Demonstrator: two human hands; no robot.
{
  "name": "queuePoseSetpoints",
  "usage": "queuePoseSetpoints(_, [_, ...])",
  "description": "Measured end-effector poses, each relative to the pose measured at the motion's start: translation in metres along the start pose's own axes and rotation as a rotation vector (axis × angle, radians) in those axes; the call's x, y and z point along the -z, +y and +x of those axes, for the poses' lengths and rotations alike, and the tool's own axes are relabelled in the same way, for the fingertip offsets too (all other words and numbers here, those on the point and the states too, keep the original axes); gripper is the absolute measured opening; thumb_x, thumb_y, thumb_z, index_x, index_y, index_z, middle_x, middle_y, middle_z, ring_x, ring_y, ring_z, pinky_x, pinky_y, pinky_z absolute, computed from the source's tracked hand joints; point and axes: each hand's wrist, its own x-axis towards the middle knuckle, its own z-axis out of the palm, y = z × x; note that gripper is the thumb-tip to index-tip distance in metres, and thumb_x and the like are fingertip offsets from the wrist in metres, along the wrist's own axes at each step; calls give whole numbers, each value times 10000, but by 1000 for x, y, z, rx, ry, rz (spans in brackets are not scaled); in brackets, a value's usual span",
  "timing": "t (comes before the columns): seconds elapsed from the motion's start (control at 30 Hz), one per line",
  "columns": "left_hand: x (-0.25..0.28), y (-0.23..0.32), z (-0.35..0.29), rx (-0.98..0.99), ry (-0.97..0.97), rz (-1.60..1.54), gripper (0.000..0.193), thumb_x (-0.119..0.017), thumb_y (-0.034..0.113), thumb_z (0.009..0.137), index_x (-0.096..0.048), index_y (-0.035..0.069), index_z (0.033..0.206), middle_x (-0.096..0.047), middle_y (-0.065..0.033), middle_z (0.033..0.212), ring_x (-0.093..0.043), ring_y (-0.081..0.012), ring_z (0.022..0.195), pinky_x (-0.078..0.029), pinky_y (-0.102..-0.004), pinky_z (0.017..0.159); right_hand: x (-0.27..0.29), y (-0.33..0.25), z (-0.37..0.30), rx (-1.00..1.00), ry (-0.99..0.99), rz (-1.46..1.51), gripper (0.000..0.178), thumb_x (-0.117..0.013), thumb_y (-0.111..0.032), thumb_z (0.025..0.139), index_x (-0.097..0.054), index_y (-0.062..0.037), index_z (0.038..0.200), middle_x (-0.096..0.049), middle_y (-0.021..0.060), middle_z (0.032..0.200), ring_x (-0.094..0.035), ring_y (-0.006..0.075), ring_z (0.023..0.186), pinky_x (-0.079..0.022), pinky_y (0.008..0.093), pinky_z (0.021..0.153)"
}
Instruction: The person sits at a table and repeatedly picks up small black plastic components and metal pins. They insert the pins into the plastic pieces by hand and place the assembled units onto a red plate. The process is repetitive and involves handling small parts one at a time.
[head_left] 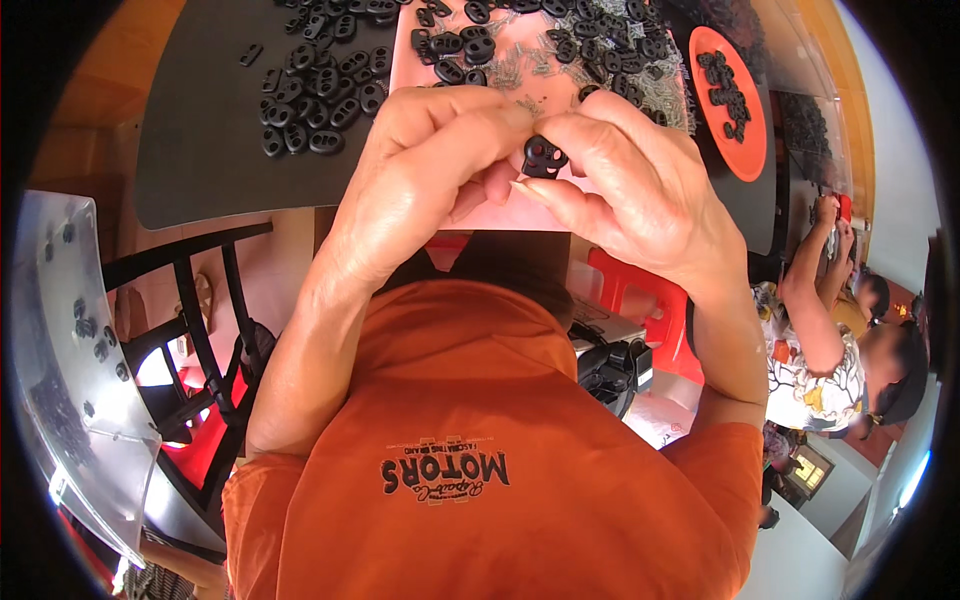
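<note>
A black two-hole plastic cord lock [543,157] is pinched in my right hand [645,185], between thumb and bent fingers. My left hand [415,180] is closed just left of it, fingertips pressed together near the lock. Whatever those fingertips hold is hidden. Both hands are over the near edge of a pink sheet or tray [500,217]. Beyond them, small metal springs [515,55] lie scattered among more black cord lock parts [465,50]. A heap of black two-hole pieces [315,95] lies to the left on the dark tabletop [205,150].
An orange plate [755,150] with small black parts stands at the right. A clear plastic container [65,400] holding a few black pieces is at far left, beside a black chair [190,300]. A red stool [650,300] stands below the table. Another person [820,370] works at right.
</note>
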Motion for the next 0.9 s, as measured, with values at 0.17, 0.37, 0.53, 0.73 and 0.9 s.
queuePoseSetpoints(0.17, [-3,3,-1,-47,-97,123,247,-523,140,902,-577,18,694,-472,48,615,-385,-19,547,-293,-212,474,8,2,0,55,-49,-88,415,-799,-56,663,-569,38,995,-557,118,872,-607,197,583,-488,300,469])
queuePoseSetpoints(0.37, [-3,3,1,-8,-122,154,212,-505,107,868,-574,14,690,-458,45,613,-393,-24,553,-306,-219,480,7,1,-1,43,-40,-174,337,-761,-260,715,-558,-53,886,-522,66,839,-591,214,571,-496,316,505])
queuePoseSetpoints(0.53, [-4,6,1,12,-127,198,228,-491,120,840,-557,9,652,-454,34,581,-396,-40,481,-313,-232,407,11,5,-3,44,-160,-122,316,-745,-188,728,-530,-16,883,-513,91,859,-550,253,584,-457,356,499])
queuePoseSetpoints(0.73, [-5,2,2,59,-107,203,236,-474,124,827,-539,15,628,-438,28,545,-381,-55,408,-316,-248,336,8,5,-1,20,-198,-78,278,-716,-194,744,-494,-43,815,-495,85,828,-552,261,640,-462,364,529])
queuePoseSetpoints(0.9, [-3,8,0,61,-124,212,241,-469,107,830,-508,20,608,-416,37,544,-364,-42,460,-297,-243,395,2,7,4,47,-136,1,277,-693,-197,748,-456,-58,721,-457,70,723,-547,251,626,-450,368,477])
